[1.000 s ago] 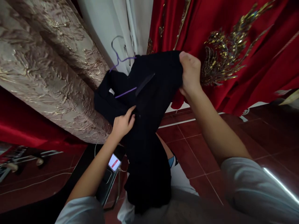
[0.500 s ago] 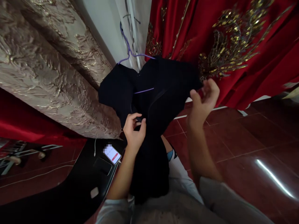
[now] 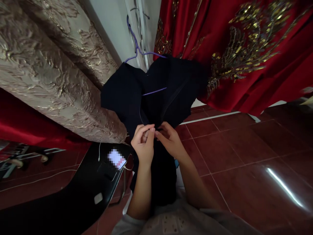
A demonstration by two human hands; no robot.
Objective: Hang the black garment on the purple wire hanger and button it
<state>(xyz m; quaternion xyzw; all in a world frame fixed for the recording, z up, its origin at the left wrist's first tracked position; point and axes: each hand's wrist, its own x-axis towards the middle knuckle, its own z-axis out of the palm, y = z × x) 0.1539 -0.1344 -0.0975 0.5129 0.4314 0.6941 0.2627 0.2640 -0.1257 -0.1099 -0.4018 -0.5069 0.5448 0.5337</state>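
Note:
A black garment (image 3: 122,88) with an open front hangs on a purple hanger (image 3: 137,45), whose lower bar shows through the neckline. My left hand (image 3: 143,142) pinches the garment's front edge where the opening narrows. Close beside it, my right hand (image 3: 169,138) is closed at the opposite edge, fingertips nearly touching those of the left. Whatever small part lies between the fingertips is hidden. Below my hands the dark cloth drops down over my lap.
A black table (image 3: 80,186) at left holds a lit phone (image 3: 117,159), a dark phone and a white case (image 3: 98,198). Beige textured fabric (image 3: 61,75) hangs left; a red sequined cloth (image 3: 244,78) hangs right, above the tiled floor (image 3: 244,153).
My right hand has come in from the garment's right shoulder to its front opening, next to my left hand. The left hand keeps its pinch at nearly the same place.

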